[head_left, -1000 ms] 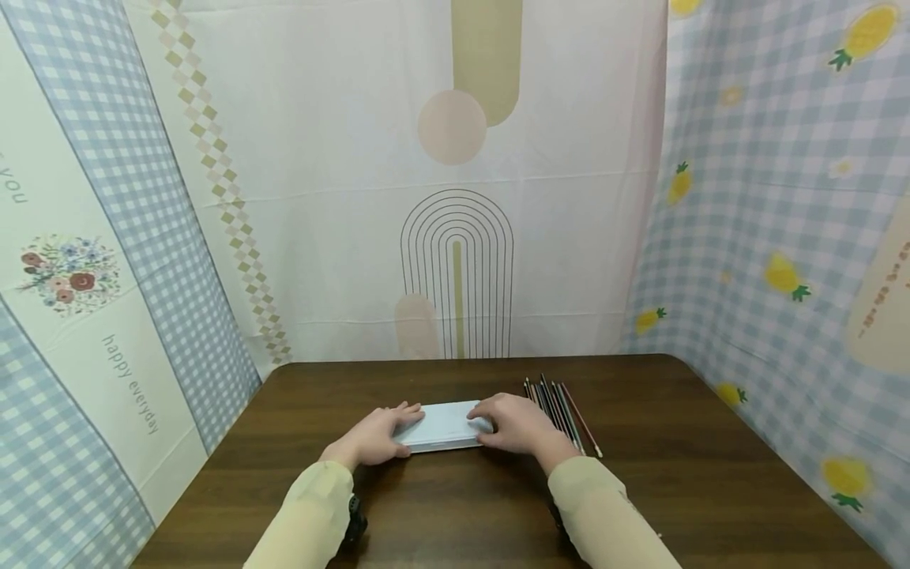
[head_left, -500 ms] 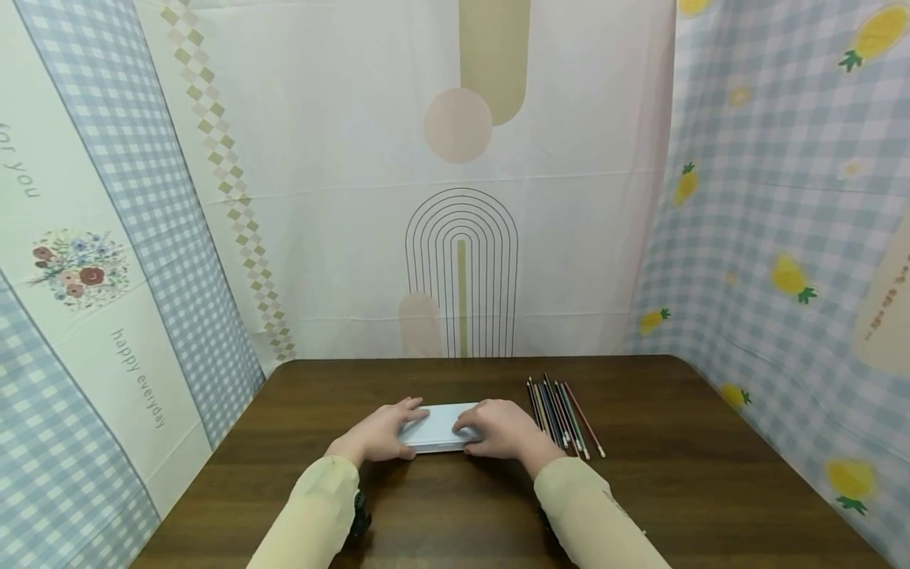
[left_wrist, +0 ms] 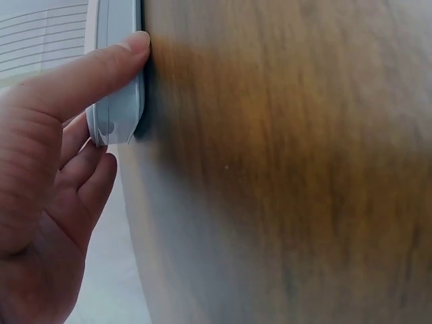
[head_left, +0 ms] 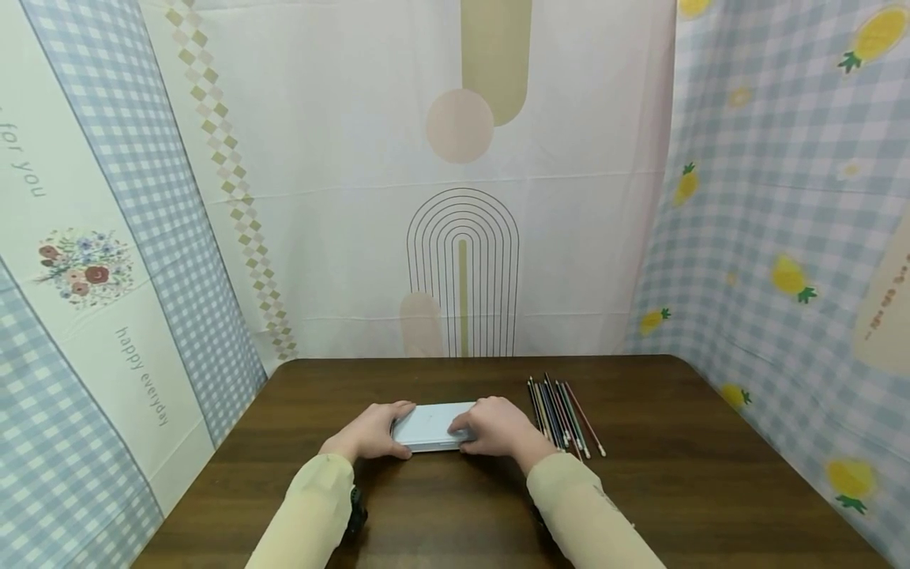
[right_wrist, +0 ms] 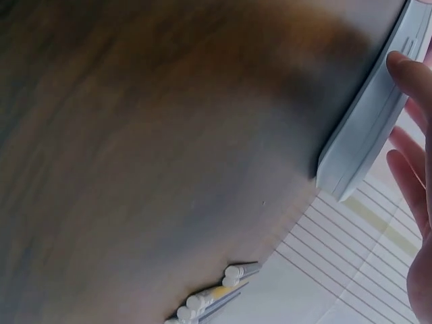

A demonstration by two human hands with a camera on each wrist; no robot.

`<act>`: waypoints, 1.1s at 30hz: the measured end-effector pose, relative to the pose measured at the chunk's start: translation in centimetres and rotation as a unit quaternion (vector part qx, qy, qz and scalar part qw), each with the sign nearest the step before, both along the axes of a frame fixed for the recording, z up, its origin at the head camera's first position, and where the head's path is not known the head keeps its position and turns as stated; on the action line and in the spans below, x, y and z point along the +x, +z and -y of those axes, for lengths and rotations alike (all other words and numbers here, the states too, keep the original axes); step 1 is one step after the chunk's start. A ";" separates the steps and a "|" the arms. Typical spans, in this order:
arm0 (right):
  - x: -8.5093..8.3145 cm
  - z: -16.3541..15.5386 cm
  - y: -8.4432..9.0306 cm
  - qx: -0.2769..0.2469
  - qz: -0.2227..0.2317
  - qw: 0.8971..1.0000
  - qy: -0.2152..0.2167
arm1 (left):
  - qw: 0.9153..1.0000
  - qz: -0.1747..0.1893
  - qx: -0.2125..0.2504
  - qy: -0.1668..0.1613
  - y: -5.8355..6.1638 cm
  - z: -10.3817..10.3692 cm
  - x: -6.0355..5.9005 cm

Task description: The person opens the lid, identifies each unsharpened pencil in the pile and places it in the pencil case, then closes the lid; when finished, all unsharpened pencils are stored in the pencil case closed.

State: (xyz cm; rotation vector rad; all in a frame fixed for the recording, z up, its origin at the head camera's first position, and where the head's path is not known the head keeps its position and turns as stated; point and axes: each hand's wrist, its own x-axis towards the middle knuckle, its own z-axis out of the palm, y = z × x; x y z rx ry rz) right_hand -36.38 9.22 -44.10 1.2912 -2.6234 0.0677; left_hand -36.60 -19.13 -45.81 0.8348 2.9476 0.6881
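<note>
A flat pale blue box [head_left: 424,425] lies on the table, its long side facing me. My left hand [head_left: 373,431] grips its left end. In the left wrist view the thumb [left_wrist: 101,75] presses the front side of the box [left_wrist: 121,111] while the other fingers are behind it. On the right part, my right hand [head_left: 501,427] holds the box with its index finger bent over the top and its thumb at the front edge. The right wrist view shows that thumb [right_wrist: 410,73] against the seamed side of the box [right_wrist: 358,145].
Several pencils [head_left: 565,419] lie in a loose bundle on the dark wooden table [head_left: 455,506], right of the right hand. White ends of pencils [right_wrist: 202,300] show at the bottom of the right wrist view. Patterned cloth [head_left: 341,197] hangs behind the table and at both sides.
The box has shifted slightly left with my left hand on it. My right hand has moved left along the box, uncovering more of the pencils.
</note>
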 end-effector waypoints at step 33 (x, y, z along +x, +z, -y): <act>-0.4 1.4 -0.1 0.048 -0.069 0.996 -0.005 | 0.998 0.039 0.018 0.036 1.0 0.0 0.4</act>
